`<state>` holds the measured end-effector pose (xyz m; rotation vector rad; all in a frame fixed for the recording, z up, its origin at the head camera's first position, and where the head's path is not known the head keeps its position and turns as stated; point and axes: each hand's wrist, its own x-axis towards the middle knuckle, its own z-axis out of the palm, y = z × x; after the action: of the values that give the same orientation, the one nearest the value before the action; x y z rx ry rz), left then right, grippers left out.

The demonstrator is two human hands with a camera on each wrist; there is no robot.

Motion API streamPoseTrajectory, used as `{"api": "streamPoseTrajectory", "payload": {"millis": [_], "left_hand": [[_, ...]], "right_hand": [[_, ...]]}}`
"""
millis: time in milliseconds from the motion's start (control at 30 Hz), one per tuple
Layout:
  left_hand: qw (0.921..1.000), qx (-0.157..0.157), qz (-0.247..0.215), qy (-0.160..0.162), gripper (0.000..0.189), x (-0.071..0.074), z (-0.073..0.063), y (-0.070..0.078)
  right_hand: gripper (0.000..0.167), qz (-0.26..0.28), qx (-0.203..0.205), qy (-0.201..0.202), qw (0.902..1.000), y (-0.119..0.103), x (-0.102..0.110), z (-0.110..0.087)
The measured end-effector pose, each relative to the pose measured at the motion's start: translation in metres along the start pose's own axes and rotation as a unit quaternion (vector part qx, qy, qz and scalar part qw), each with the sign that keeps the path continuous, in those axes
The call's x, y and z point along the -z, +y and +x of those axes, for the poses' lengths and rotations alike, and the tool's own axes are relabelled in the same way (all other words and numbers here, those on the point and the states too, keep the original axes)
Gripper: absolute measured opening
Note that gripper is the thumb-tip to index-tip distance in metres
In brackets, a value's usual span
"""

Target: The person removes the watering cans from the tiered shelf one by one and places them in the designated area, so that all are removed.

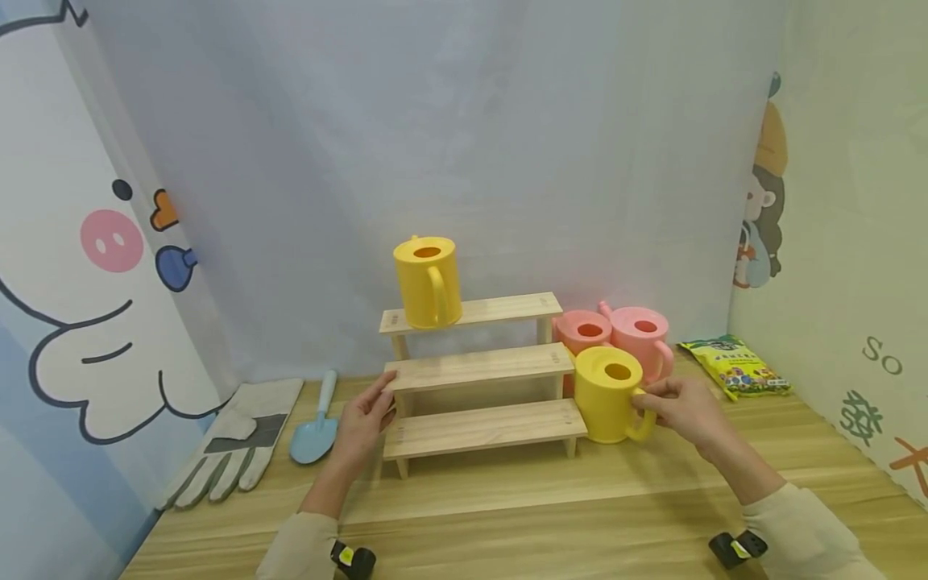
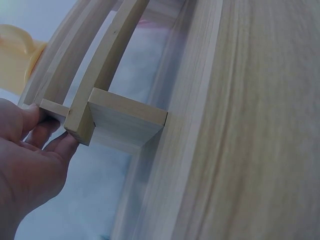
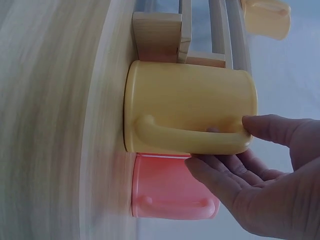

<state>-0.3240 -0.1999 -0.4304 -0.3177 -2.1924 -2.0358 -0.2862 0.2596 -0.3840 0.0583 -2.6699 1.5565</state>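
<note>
Right hand [image 1: 681, 411]: thumb on the upper end of the handle [image 3: 190, 141], fingers curled beneath, so that the handle is pinched. It belongs to the front yellow can [image 1: 602, 403], upright on the table [image 1: 507, 524] just right of the shelf [image 1: 486, 428]; whether can and shelf touch cannot be told. Left hand [image 1: 360, 423]: fingers bent about the left end of the shelf's middle step [image 1: 471, 367], gripping the wood.

Handling, as judged here: with the hold high on one side, the can's body would tend to sag away from the hand; fingers passed well through the loop and a level wrist should counter this. Any lift is best made straight up, clear of the shelf's board ends. The left hand serves best as a light brace, since a hard pull could shift the shelf.

Materials and forms: the front yellow can is a smooth cylinder, apparently plastic, with a round opening on top. The shelf is pale, grained wood, three flat boards in stair form. At the left of its top step [image 1: 511, 308] stands a second yellow can [image 1: 428, 286]. Behind the shelf's right end: a coral can [image 1: 569, 328] and a light pink can [image 1: 634, 342]. Farther right of the shelf, a glossy printed bag [image 1: 735, 366]; left of it, a round-bladed blue trowel [image 1: 314, 439] and a grey-banded glove [image 1: 263, 429].
</note>
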Motion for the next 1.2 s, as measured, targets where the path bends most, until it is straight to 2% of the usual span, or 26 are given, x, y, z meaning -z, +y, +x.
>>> {"api": "streamPoseTrajectory", "payload": {"millis": [333, 667, 967, 1200], "left_hand": [[1.0, 0.002, -0.004, 0.002, 0.044, 0.0004, -0.0004, 0.0003], [0.9993, -0.038, 0.007, 0.002, 0.045, 0.0005, -0.0013, -0.0023], [1.0, 0.008, 0.005, 0.003, 0.044, 0.0002, -0.0013, 0.0003], [1.0, 0.009, 0.001, 0.003, 0.044, -0.0002, -0.0017, 0.0018]], "right_hand": [[0.037, -0.006, 0.019, -0.01, 0.9997, 0.0006, -0.0002, 0.001], [0.037, -0.013, 0.024, -0.021, 0.9994, 0.0049, -0.0009, 0.0034], [0.045, -0.028, 0.035, -0.025, 0.9987, 0.0081, -0.0005, 0.005], [0.047, -0.018, 0.034, -0.028, 0.9989, 0.007, -0.0011, 0.0056]]}}
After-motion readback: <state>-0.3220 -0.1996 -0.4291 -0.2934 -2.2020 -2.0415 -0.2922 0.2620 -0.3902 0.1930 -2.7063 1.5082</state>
